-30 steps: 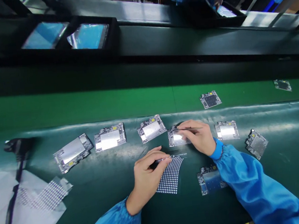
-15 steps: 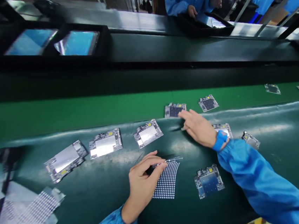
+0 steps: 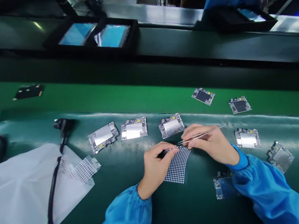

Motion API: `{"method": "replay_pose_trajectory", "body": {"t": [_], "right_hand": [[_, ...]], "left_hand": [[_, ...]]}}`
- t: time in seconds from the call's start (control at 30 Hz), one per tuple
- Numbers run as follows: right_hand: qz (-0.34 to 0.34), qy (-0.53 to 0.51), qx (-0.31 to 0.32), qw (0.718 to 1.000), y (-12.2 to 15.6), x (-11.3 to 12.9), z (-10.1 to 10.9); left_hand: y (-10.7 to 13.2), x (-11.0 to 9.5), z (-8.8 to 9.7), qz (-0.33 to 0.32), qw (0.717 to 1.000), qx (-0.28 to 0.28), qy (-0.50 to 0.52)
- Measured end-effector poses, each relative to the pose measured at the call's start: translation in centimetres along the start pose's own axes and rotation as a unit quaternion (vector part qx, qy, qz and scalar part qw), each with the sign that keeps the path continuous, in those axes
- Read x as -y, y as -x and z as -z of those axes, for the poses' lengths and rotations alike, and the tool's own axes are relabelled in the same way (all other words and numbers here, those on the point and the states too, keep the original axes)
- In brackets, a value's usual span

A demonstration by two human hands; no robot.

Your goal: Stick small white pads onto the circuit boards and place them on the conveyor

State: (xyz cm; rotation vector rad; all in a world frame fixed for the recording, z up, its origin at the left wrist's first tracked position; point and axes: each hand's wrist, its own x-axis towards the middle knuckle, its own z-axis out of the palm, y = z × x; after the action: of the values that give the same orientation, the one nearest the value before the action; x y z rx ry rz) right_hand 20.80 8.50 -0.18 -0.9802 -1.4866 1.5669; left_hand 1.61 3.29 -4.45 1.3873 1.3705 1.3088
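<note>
Both hands meet at mid-frame: the left hand [image 3: 156, 164] pinches the upper edge of the dotted sticker sheet [image 3: 178, 167], holding it flat on the dark green worktop [image 3: 118, 171], while the right hand [image 3: 211, 143] grips slim tweezers [image 3: 198, 134] whose tips touch that same edge, just beside the left fingertips. By my judgement, picking a dot goes best with the sheet pressed firmly and the tweezers kept low, catching one dot by its rim. The nearest circuit board [image 3: 171, 125] lies just above the hands, and a white bag [image 3: 20, 195] sits at lower left.
</note>
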Motion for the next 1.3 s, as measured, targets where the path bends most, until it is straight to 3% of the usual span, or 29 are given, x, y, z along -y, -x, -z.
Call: {"method": "replay_pose_trajectory", "body": {"t": [0.17, 0.8, 0.93, 1.13, 1.3], "right_hand": [[-0.039, 0.053, -0.044, 0.997, 0.0, 0.3, -0.4], [-0.071, 0.059, -0.039, 0.995, -0.4, 1.0, -0.5], [-0.066, 0.037, -0.072, 0.995, -2.5, 0.3, -0.5], [-0.062, 0.075, -0.091, 0.991, -7.6, -2.5, -1.6], [-0.063, 0.071, -0.102, 0.99, -8.9, -3.6, -2.4]], "left_hand": [[0.0, 0.0, 0.0, -0.001, 1.0, 0.004, 0.009], [0.1, 0.2, 0.0, -0.009, 1.0, 0.005, 0.014], [0.4, 0.4, -0.2, -0.024, 1.0, 0.01, 0.004], [0.8, 0.6, -0.4, -0.033, 0.999, 0.024, 0.002], [1.0, 0.5, -0.5, -0.021, 0.999, 0.029, -0.003]]}}
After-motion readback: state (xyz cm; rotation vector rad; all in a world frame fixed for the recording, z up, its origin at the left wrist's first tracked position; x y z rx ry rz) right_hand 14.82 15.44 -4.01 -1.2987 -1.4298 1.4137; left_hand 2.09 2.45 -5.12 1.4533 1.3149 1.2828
